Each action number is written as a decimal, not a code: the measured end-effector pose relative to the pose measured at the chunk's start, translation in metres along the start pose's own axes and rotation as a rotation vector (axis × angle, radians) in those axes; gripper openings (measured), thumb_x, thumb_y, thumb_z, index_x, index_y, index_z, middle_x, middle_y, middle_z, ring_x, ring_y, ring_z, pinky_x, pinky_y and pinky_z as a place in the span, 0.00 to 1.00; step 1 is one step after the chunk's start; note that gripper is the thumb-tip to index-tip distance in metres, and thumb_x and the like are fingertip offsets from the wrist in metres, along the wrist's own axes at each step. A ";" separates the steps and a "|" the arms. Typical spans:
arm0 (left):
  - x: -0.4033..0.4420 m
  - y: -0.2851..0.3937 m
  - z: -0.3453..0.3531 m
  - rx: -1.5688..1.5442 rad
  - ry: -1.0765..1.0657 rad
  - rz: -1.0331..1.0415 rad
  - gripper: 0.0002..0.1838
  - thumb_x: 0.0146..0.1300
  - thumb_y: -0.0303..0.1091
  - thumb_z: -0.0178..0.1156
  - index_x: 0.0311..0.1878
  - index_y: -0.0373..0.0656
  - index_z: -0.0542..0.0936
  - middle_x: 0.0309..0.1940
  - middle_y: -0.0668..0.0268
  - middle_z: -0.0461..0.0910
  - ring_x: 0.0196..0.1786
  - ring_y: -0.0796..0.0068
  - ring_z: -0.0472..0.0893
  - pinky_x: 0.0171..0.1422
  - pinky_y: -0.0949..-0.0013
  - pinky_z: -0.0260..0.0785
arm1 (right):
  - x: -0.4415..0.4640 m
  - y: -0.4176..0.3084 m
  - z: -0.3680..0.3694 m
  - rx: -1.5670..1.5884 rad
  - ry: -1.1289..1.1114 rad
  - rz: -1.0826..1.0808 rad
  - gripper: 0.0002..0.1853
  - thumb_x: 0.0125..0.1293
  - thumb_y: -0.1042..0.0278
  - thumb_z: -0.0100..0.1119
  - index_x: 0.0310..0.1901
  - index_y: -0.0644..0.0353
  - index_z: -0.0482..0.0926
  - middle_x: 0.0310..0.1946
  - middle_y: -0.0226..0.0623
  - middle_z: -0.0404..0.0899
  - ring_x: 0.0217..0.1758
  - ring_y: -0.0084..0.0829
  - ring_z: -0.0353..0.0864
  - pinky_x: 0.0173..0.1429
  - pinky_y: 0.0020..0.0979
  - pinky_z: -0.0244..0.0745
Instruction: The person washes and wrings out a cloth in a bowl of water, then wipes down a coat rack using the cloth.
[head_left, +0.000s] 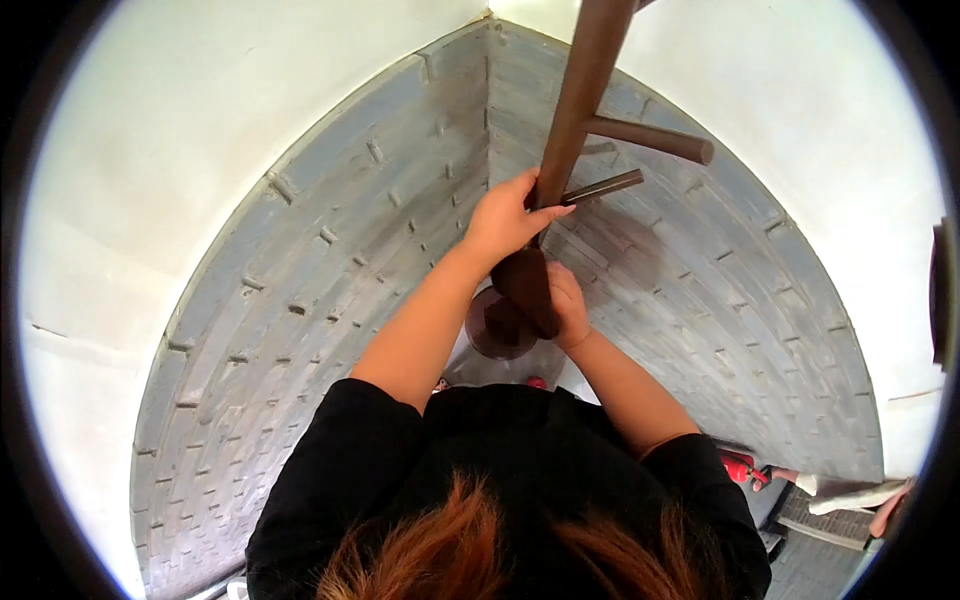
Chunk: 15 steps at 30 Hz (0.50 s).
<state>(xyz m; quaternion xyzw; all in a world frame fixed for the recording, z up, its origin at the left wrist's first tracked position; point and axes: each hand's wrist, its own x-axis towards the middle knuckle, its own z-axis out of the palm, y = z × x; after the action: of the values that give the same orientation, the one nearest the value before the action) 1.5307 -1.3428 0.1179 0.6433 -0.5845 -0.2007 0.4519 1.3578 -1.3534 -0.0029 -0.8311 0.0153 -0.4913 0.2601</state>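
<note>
A dark brown coat stand (575, 95) with short pegs rises in the corner, its top beyond the upper edge of the view. My left hand (510, 217) grips its pole just beside a lower peg (605, 187). Below that hand, a dark brown, smooth-looking piece (525, 288) hangs or sits against the pole; its kind is unclear. My right hand (568, 305) is closed at that piece's right side, with its fingertips partly hidden. Far below, the round brown base (500, 335) shows near the floor.
Grey brick-patterned walls (330, 270) meet in the corner behind the stand, with white wall (200, 110) above. At lower right are a red fire extinguisher (738, 467) and part of another person with a light cloth (855, 497). A dark object (940, 295) is at the right edge.
</note>
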 end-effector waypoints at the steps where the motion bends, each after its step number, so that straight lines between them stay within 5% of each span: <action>1: 0.001 -0.005 0.003 -0.056 0.011 0.012 0.33 0.58 0.50 0.78 0.61 0.41 0.80 0.40 0.54 0.88 0.40 0.56 0.86 0.47 0.60 0.77 | 0.006 -0.005 -0.001 0.011 0.006 0.135 0.15 0.63 0.69 0.66 0.52 0.58 0.85 0.52 0.42 0.86 0.58 0.48 0.82 0.61 0.43 0.76; 8: 0.004 -0.021 0.003 -0.125 0.011 0.007 0.31 0.59 0.44 0.79 0.60 0.39 0.80 0.40 0.59 0.88 0.40 0.69 0.86 0.48 0.65 0.78 | 0.004 0.020 -0.001 0.134 -0.066 0.116 0.15 0.55 0.71 0.66 0.44 0.63 0.79 0.45 0.47 0.81 0.54 0.57 0.80 0.60 0.51 0.74; 11: 0.001 -0.005 -0.005 -0.284 -0.008 -0.066 0.29 0.60 0.38 0.79 0.60 0.36 0.79 0.42 0.61 0.88 0.43 0.75 0.85 0.50 0.66 0.78 | 0.013 0.023 0.002 -0.004 -0.124 -0.090 0.16 0.54 0.72 0.68 0.45 0.63 0.79 0.44 0.49 0.81 0.52 0.60 0.79 0.59 0.50 0.75; 14: 0.006 -0.019 -0.009 -0.364 -0.044 -0.061 0.27 0.62 0.33 0.78 0.60 0.33 0.79 0.46 0.62 0.87 0.49 0.77 0.85 0.55 0.67 0.78 | 0.014 0.004 0.004 0.160 0.109 -0.031 0.18 0.56 0.71 0.70 0.48 0.63 0.79 0.47 0.46 0.82 0.53 0.56 0.81 0.62 0.49 0.76; 15: 0.003 -0.019 -0.010 -0.319 -0.086 -0.046 0.27 0.61 0.33 0.78 0.60 0.33 0.79 0.47 0.62 0.87 0.51 0.77 0.85 0.58 0.67 0.79 | 0.009 -0.009 0.002 0.348 0.116 0.421 0.20 0.59 0.67 0.72 0.52 0.63 0.79 0.51 0.44 0.83 0.56 0.52 0.82 0.65 0.49 0.75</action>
<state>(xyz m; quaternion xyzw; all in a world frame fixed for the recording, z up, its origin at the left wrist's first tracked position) 1.5503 -1.3443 0.1078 0.5672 -0.5491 -0.3284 0.5185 1.3624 -1.3471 0.0075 -0.7230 0.1177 -0.4683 0.4940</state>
